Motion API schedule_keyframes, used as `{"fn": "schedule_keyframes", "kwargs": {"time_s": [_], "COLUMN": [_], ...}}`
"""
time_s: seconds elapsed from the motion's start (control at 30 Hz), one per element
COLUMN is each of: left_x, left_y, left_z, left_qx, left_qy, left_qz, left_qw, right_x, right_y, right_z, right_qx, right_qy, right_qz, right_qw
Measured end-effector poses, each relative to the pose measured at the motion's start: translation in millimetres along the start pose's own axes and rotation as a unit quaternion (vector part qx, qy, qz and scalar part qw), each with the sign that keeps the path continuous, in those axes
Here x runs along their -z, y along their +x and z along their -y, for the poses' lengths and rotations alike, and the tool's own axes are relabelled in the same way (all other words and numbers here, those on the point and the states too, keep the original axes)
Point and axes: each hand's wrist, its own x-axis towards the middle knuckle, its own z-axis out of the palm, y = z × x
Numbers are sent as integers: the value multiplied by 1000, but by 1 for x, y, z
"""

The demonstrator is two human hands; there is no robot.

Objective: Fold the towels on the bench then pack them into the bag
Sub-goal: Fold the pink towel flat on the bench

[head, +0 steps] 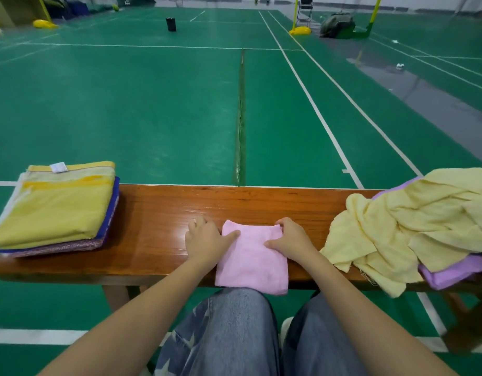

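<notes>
A small pink towel [252, 260] lies folded on the wooden bench [158, 213] right in front of me, its near edge hanging over my knee. My left hand [206, 240] rests on the bench at its left edge, thumb pressed onto the cloth. My right hand [291, 240] grips its upper right corner, fingers curled around the fold. A stack of folded towels [58, 210], yellow on top with blue and purplish ones beneath, sits at the bench's left end. At the right end lies a crumpled pale yellow towel [413, 226] over a lilac towel [451, 272]. No bag is near the bench.
Green sports-court floor [153, 104] with white lines stretches beyond the bench. Far off stand a black cylinder [171, 24], yellow post bases [300, 30] and a dark green bag [337, 24] on the floor. My jeans-clad knees [234, 335] are below the bench edge.
</notes>
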Motion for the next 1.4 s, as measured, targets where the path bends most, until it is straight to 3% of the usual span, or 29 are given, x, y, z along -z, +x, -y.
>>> {"fn": "schedule_keyframes", "kwargs": {"time_s": [0.17,0.37,0.47,0.67,0.8,0.9,1.07,1.27,1.4], "left_x": [11,4,0,2,12,29,74,143,179], "left_y": [-12,-22,-27,-33,-34,-32,-16,-1,6], "left_z": [0,-1,-5,9,15,22,57,131,191], "left_qx": [18,-35,-29,-7,-7,-19,-38,-41,-13], "left_qy": [56,-156,-277,-506,-522,-533,-557,-596,-580], "left_qz": [40,75,68,137,139,131,88,6,-43], "left_qw": [998,984,958,852,842,836,825,802,813], "right_x": [11,6,1,15,23,22,12,-20,-54], "right_y": [-16,-32,-37,-45,-50,-49,-35,-22,-17], "right_z": [4,14,16,8,11,26,84,184,248], "right_qx": [-60,-18,-32,-83,-99,-100,-19,96,152], "right_qy": [-91,33,139,342,453,505,500,442,409], "right_qz": [-35,13,47,111,205,207,159,172,186], "right_qw": [993,999,989,929,862,832,851,875,880]}}
